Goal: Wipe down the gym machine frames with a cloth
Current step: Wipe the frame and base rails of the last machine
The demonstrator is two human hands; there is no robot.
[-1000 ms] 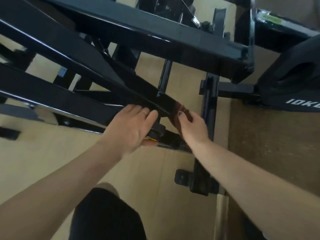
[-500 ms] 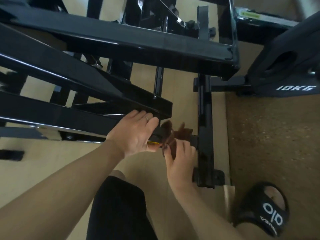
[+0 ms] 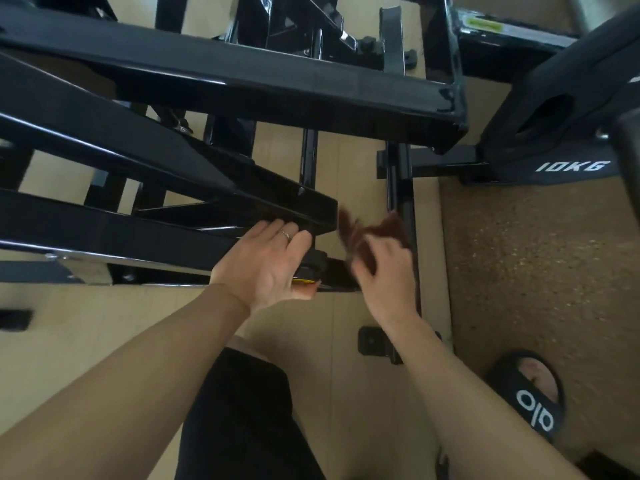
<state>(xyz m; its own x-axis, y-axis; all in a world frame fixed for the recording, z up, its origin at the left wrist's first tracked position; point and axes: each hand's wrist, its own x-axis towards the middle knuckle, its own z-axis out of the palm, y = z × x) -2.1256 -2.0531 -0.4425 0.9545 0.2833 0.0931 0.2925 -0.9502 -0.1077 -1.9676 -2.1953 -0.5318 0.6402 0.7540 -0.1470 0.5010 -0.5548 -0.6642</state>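
Observation:
Black glossy frame beams (image 3: 221,84) of a gym machine run from the left toward the centre. My left hand (image 3: 266,265) rests with straight fingers under the end of the lower slanted beam (image 3: 284,206), a ring on one finger, its thumb near a black part with a yellow label (image 3: 306,271). Just right of that beam's end, my right hand (image 3: 386,271) grips a dark brown cloth (image 3: 367,233), bunched and blurred, held off the beam end.
A black 10KG weight plate (image 3: 568,133) stands at the upper right. A vertical black floor rail (image 3: 401,209) passes behind my right hand. My foot in a black slide sandal (image 3: 526,393) stands on speckled brown matting; pale wood floor lies below.
My right hand with the cloth came off the slanted beam's end, dropped below it, and now lifts the bunched cloth to the right of the beam end. My left hand stayed put.

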